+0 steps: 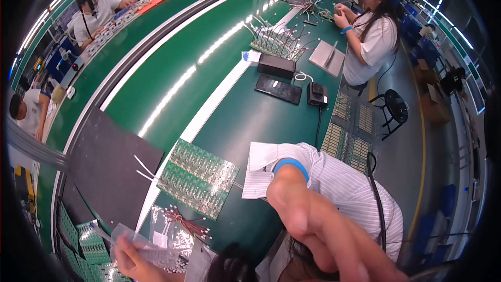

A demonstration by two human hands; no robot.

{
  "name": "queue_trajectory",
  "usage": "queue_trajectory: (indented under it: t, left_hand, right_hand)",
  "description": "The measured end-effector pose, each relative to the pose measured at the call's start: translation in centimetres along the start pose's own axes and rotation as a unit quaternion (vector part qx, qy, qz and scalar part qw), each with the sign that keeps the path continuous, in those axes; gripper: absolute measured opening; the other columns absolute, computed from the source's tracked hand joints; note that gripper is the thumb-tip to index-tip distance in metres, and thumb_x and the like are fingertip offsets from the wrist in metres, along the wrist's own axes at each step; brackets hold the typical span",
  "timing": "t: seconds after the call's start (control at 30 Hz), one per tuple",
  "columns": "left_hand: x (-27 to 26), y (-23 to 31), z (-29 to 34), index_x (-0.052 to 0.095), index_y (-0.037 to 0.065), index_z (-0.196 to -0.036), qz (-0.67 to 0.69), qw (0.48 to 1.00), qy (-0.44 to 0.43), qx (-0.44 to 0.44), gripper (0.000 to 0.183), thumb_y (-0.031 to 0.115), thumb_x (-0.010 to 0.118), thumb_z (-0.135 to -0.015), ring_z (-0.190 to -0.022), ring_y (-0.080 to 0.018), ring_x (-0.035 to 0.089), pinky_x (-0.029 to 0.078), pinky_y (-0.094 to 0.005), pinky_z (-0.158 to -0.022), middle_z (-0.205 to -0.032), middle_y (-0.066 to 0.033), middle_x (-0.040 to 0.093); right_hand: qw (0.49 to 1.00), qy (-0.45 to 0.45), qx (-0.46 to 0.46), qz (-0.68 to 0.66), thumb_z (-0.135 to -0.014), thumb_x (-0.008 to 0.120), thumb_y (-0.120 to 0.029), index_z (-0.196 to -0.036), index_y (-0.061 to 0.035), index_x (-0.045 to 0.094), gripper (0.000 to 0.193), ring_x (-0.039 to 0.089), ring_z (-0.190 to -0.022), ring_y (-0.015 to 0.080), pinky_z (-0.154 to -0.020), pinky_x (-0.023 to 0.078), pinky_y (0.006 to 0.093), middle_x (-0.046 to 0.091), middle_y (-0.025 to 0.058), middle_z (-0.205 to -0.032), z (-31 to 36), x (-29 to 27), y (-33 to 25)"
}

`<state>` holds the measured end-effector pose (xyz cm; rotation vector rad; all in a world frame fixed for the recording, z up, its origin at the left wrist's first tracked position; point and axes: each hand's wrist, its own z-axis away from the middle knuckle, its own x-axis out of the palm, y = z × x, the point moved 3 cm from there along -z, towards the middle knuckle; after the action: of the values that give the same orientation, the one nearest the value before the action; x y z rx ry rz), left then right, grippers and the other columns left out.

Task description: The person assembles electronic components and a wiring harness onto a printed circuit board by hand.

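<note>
My right hand (321,224) is raised very close to the camera, a blue band round its wrist and a striped sleeve (344,177) behind it. Its fingers stretch toward the lower right and look empty, though their tips run out of view. At the lower left, my left hand (128,258) is closed on a clear plastic bag (148,253) with small pale pieces by it. A bundle of brown and white wires (182,220) lies next to this bag. Beyond it, a panel of green circuit boards (195,177) rests flat on the bench, with white wires at its left edge.
A black mat (112,162) lies left of the panel; green boards (94,243) stand below it. Farther up are a black phone (277,90), a black box (276,66), a power adapter (317,94) and wired boards (276,42). A co-worker (373,31) stands at far right, near a stool (395,107).
</note>
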<state>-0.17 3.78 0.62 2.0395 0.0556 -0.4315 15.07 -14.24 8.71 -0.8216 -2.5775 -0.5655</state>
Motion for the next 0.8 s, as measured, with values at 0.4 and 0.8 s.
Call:
queue_trajectory:
  t: [0.4,0.8]
  left_hand:
    - [-3.7,-1.0,1.2,0.059,-0.002,-0.090,0.039,0.995,0.072,-0.062,0.032,0.029,0.053,-0.090,-0.053,-0.0044,0.037,0.027,-0.0198,-0.047,-0.060,0.0033,0.037]
    - [-2.3,-1.0,0.9,0.058,-0.001,-0.099,0.094,0.989,0.066,-0.089,0.031,0.027,0.051,-0.091,-0.043,-0.0064,0.040,0.031,-0.0208,-0.040,-0.053,0.0008,0.041]
  right_hand:
    - [0.391,-0.666,0.427,0.471,-0.076,0.065,-0.028,-0.107,-0.0026,0.054,0.042,0.057,-0.096,0.0325,-0.078,0.047,0.0405,0.057,0.0155,-0.108,6.3,-23.0,6.4]
    - [0.171,-0.559,0.569,0.578,-0.051,0.077,-0.054,-0.091,0.0107,0.058,0.078,0.060,-0.086,0.0363,-0.075,0.048,0.0392,0.059,0.0266,-0.099,5.1,-39.6,4.3]
